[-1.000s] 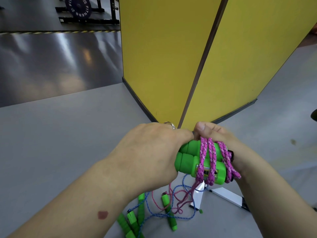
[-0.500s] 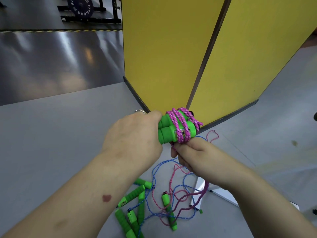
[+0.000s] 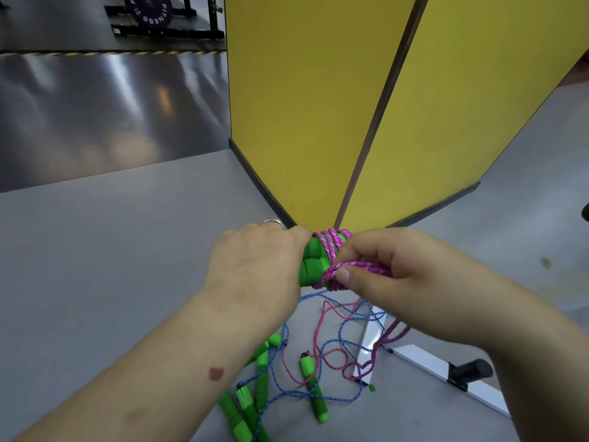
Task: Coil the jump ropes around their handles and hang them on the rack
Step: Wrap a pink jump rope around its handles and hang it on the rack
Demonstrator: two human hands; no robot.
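Note:
My left hand point(image 3: 255, 269) grips a pair of green foam handles point(image 3: 314, 264) held side by side in mid-air. A pink braided rope point(image 3: 331, 247) is wound around them in several turns. My right hand point(image 3: 401, 279) pinches a doubled strand of that pink rope point(image 3: 363, 266) between thumb and fingers, right beside the coil. The loose tail point(image 3: 392, 339) hangs down from under my right hand toward the floor.
On the grey floor below lie several more green handles point(image 3: 251, 397) tangled with blue rope point(image 3: 344, 333) and pink rope point(image 3: 318, 333). A white metal base with a black foot point(image 3: 427, 368) sits at lower right. Yellow wall panels point(image 3: 318, 106) stand close ahead. A weight rack point(image 3: 159, 17) is far back left.
My right hand has come up from below the handles to their right side, carrying the pink strand across the front of the coil. The left hand keeps its hold.

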